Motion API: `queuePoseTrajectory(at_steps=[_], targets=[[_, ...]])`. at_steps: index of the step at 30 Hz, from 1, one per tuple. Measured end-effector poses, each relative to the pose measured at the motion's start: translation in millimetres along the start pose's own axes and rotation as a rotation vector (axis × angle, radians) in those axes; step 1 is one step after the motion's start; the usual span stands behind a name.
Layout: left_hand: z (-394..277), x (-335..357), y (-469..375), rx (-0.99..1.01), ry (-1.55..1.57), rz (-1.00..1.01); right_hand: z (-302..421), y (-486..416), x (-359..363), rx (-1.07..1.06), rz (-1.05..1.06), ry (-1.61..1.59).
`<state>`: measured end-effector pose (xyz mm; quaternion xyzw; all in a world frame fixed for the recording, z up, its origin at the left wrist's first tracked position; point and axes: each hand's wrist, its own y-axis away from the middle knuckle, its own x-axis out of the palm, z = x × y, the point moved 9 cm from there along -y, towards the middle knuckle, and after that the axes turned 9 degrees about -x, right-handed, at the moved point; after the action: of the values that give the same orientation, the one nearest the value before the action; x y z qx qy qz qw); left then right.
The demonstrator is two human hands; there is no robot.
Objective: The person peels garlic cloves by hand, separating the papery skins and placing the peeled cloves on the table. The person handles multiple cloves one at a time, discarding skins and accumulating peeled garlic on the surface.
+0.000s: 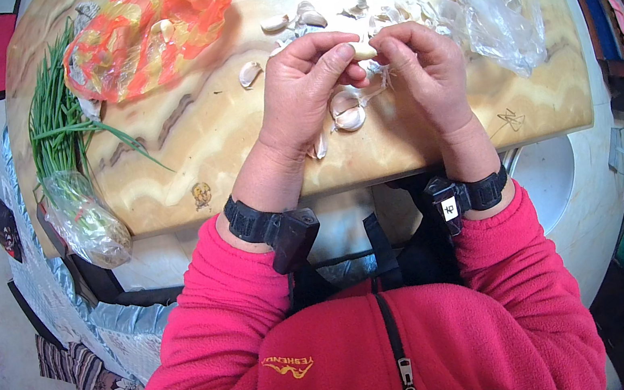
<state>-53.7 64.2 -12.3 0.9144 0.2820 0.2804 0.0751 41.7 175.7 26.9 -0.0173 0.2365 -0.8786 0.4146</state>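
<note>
Above the table, a pale garlic clove (365, 53) is held between the fingertips of both hands. My left hand (308, 76) pinches one end with thumb and forefinger. At the other end, the thumb and bent fingers of my right hand (428, 69) close on the clove or its skin; the fingers hide which. Below them on the table lies part of a garlic bulb (348, 111) with its cloves in their skins. A single unpeeled clove (250, 74) rests left of my left hand. Loose garlic skins (391, 16) are scattered behind my hands.
An orange-and-yellow plastic bag (142, 50) with a clove (163, 30) on it lies at the back left. Green scallions (51, 114), bagged at the root end, overhang the table's front left edge. A clear plastic bag (503, 11) with garlic sits right on the marbled table (207, 150).
</note>
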Motion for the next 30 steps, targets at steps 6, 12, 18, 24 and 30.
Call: queuePoseTrajectory(at_steps=[6,12,18,24,30], targets=[[3,-1,-1,-0.001,0.045,-0.032,13,-3,4,-0.108,0.093,0.207],[4,-5,-2,-0.012,-0.004,-0.065,16,-5,10,-0.141,0.169,0.251],[1,-6,0,0.024,-0.126,-0.082,12,-4,11,-0.111,0.206,0.258],[5,-5,-1,0.004,-0.121,-0.065,7,-3,10,-0.06,0.183,0.255],[7,-1,-2,-0.031,-0.047,-0.027,-8,2,9,0.106,0.132,0.097]])
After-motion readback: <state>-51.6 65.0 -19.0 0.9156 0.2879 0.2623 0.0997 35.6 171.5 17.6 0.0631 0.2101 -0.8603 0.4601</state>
